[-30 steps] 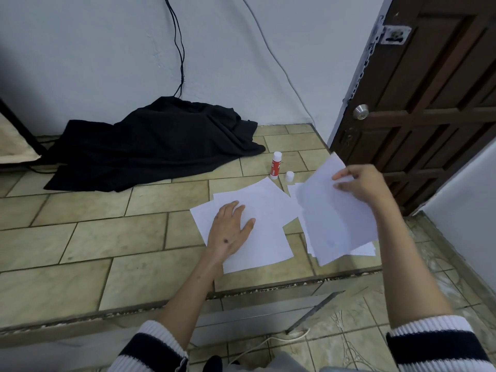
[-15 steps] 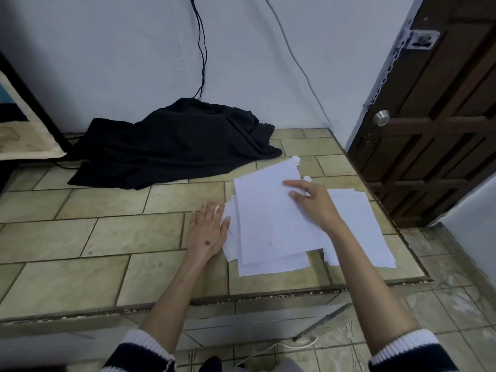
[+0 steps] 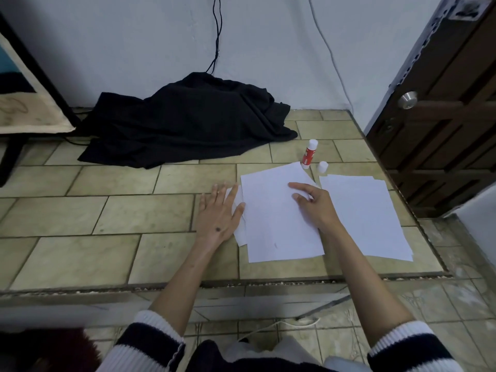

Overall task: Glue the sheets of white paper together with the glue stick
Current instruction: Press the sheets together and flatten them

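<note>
A white sheet point(image 3: 271, 218) lies on top of other sheets on the tiled ledge. My right hand point(image 3: 314, 204) rests on its upper right part, fingers spread and pressing down. My left hand point(image 3: 218, 210) lies flat beside the stack's left edge, thumb touching the paper. A second stack of white paper point(image 3: 365, 213) lies to the right. The red and white glue stick point(image 3: 308, 153) stands uncapped beyond the sheets, with its white cap point(image 3: 323, 166) next to it.
A black cloth point(image 3: 188, 122) is heaped against the wall behind. A brown wooden door point(image 3: 442, 103) stands at the right. The ledge edge point(image 3: 241, 284) drops to a lower tiled floor near me. A framed board point(image 3: 24, 103) leans at the left.
My right hand carried a sheet from the right over onto the left stack and laid it flat. My left hand slid off the stack to its left edge.
</note>
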